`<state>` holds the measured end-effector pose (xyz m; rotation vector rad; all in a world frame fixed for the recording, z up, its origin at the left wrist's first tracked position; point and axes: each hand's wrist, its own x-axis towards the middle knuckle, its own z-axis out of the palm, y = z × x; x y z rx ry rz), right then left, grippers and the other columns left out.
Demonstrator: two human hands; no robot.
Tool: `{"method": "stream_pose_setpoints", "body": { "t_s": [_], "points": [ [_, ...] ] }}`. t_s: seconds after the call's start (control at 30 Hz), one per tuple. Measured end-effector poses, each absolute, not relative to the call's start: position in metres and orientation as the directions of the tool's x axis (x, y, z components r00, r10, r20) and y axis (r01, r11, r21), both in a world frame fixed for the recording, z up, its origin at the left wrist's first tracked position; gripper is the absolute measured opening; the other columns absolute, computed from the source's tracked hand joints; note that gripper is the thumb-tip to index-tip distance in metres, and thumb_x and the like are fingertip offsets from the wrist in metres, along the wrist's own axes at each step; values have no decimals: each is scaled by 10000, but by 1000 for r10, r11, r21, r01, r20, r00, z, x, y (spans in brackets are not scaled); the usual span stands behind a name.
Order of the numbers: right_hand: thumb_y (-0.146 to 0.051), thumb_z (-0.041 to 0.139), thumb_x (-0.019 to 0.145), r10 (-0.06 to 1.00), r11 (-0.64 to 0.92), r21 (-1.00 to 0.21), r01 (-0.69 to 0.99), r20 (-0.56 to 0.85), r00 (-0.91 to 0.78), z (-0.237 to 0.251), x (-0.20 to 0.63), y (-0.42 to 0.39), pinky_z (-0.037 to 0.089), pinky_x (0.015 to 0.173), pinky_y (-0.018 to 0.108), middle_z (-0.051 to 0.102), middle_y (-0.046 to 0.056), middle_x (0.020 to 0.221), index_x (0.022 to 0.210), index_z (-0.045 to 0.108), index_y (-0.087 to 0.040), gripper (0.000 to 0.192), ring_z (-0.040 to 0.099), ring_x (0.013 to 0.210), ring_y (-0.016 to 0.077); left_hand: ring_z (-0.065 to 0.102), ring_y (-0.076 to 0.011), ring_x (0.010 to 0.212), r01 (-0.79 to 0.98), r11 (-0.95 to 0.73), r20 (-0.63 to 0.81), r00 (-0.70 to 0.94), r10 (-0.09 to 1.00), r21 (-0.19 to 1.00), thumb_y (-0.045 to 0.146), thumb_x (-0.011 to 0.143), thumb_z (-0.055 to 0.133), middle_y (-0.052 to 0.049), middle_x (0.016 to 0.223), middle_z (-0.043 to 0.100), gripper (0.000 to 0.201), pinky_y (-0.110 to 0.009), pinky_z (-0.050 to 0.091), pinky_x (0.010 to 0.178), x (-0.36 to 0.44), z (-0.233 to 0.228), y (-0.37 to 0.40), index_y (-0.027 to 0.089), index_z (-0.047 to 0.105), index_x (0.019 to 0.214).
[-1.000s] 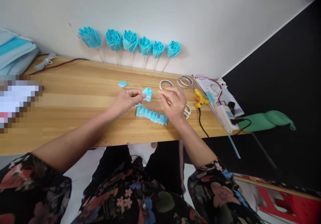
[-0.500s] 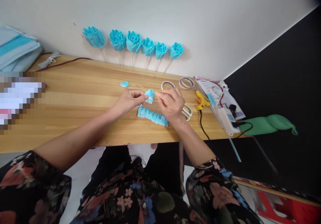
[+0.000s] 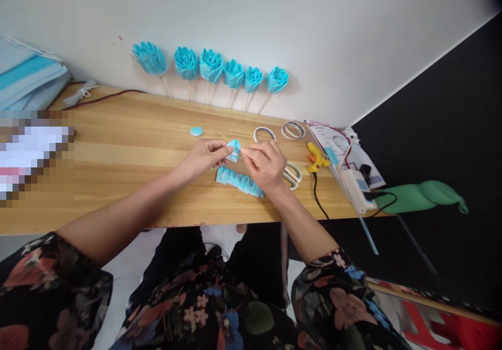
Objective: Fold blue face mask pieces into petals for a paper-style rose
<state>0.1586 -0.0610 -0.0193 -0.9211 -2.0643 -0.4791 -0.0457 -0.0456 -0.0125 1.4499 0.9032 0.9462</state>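
Note:
A small folded blue petal piece point(image 3: 234, 149) is pinched between my left hand point(image 3: 202, 157) and my right hand point(image 3: 265, 164), just above the wooden table point(image 3: 129, 151). Both hands' fingertips meet on it. Under my hands a row of folded blue petal pieces point(image 3: 238, 180) lies on the table, its right end hidden by my right hand. A single loose blue petal point(image 3: 195, 131) lies farther back, to the left.
Several blue fabric roses on sticks point(image 3: 212, 70) lean against the wall. Two tape rings point(image 3: 292, 129), scissors point(image 3: 292, 175), a yellow glue gun point(image 3: 317, 159) with a black cord and a power strip point(image 3: 355, 183) sit to the right. Blue fabric is stacked point(image 3: 27, 80) at far left.
My right hand has moved left to meet my left hand and now pinches the petal piece, which earlier only my left hand held.

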Motion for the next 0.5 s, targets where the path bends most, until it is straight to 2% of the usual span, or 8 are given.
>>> {"method": "stream_pose_setpoints", "body": {
  "t_s": [0.2, 0.5],
  "points": [
    [-183, 571, 956, 463, 661, -112, 742, 839, -286, -14, 156, -63, 530, 761, 367, 693, 30, 877, 949, 687, -263, 141, 643, 831, 184, 472, -97, 527, 43, -24, 8, 341, 940, 999, 383, 813, 676, -10, 580, 592, 269, -242, 375, 526, -45, -13, -45, 165, 645, 659],
    [-179, 586, 945, 493, 654, -86, 752, 802, -338, -21, 158, -58, 520, 766, 365, 689, 31, 888, 971, 702, -271, 150, 628, 844, 188, 470, -101, 527, 69, -62, 33, 367, 930, 996, 365, 829, 661, -5, 563, 576, 282, -247, 372, 526, -47, -13, -46, 169, 630, 630]
  ]
}}
